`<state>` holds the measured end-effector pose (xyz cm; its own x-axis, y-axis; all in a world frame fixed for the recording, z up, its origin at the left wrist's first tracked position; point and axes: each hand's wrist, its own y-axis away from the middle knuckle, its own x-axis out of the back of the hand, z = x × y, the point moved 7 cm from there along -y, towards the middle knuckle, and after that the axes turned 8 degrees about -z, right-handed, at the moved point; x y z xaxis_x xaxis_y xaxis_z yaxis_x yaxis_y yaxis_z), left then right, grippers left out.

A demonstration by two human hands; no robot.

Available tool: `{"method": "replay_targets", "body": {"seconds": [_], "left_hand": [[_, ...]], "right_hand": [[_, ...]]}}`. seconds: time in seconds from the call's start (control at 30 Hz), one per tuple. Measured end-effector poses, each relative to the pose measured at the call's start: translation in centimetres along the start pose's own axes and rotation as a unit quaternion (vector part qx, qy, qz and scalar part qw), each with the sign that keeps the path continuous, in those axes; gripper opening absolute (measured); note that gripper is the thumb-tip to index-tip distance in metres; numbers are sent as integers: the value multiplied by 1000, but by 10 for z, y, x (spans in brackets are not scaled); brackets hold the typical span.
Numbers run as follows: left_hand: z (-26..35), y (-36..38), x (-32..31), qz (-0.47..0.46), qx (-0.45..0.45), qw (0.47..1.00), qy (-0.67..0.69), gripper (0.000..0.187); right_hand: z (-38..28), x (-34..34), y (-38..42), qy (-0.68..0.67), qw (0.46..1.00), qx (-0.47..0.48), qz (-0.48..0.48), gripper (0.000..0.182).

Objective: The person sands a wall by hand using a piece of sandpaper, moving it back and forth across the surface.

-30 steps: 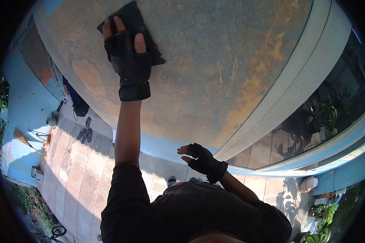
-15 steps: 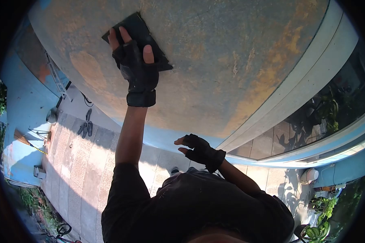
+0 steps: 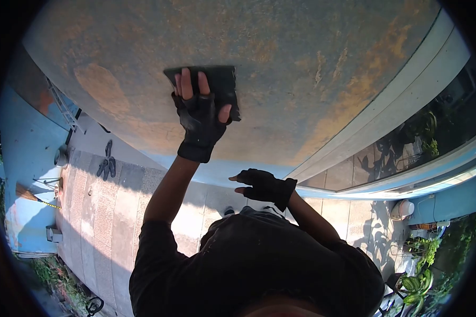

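Observation:
My left hand, in a black fingerless glove, is raised against a wall with worn, patchy grey and orange-brown paint. Beneath its fingers a dark sheet of sandpaper lies pressed to the wall, its corners sticking out past the hand. The fingertips rest on the sheet and the thumb bears on its right side. Lower down, my right hand, gloved the same way, hovers in front of my body. Its thumb and a finger stretch apart with nothing between them, and the other fingers are hard to see.
On the right a window with a pale frame borders the wall. Dark footwear lies on the paved floor. A ladder and a broom stand at left. A white bucket and plants are at right.
My left hand and the sandpaper have moved down and to the right across the wall, and the sheet has turned. My right hand stays nearly in place, slightly higher in view.

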<state>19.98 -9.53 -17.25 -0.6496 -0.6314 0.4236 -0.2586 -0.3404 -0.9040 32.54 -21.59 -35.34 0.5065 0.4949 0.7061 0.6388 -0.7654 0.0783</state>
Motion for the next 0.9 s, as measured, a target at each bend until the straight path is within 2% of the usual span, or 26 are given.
{"method": "replay_targets", "body": {"seconds": [0.1, 0.2, 0.3, 0.37, 0.43, 0.47, 0.53, 0.57, 0.63, 0.73, 0.8, 0.9], "left_hand": [[-14, -61, 35, 63, 11, 997, 40, 88], [-7, -50, 23, 64, 5, 998, 14, 87], [11, 15, -16, 0, 18, 1000, -2, 86], [27, 90, -51, -97, 11, 995, 19, 89], [42, 157, -80, -167, 23, 985, 46, 85], [41, 160, -85, -168, 23, 984, 46, 85], [32, 163, -85, -109, 35, 993, 41, 86], [24, 145, -77, -75, 64, 994, 51, 85], [9, 88, -51, -10, 95, 993, 64, 85], [2, 42, -30, 22, 102, 993, 60, 84], [6, 38, -30, 44, 96, 994, 38, 84], [18, 99, -66, 18, 110, 994, 1, 84]], "right_hand": [[-19, 26, 1, -20, 998, 12, 66, 46], [-29, 40, 6, -49, 995, 32, 83, 45], [-41, 49, 18, -79, 994, 39, 68, 43], [-47, 58, 27, -95, 994, 27, 51, 41], [-60, 72, 39, -133, 982, 101, 89, 38], [-60, 76, 42, -135, 982, 100, 88, 38], [-60, 81, 48, -182, 974, 103, 88, 39], [-64, 86, 50, -149, 980, 106, 85, 39], [-65, 86, 55, -166, 978, 99, 78, 38], [-63, 86, 60, -155, 982, 95, 59, 37], [-57, 82, 64, -181, 979, 77, 50, 38], [-52, 79, 76, -145, 984, 97, 45, 40]]}}
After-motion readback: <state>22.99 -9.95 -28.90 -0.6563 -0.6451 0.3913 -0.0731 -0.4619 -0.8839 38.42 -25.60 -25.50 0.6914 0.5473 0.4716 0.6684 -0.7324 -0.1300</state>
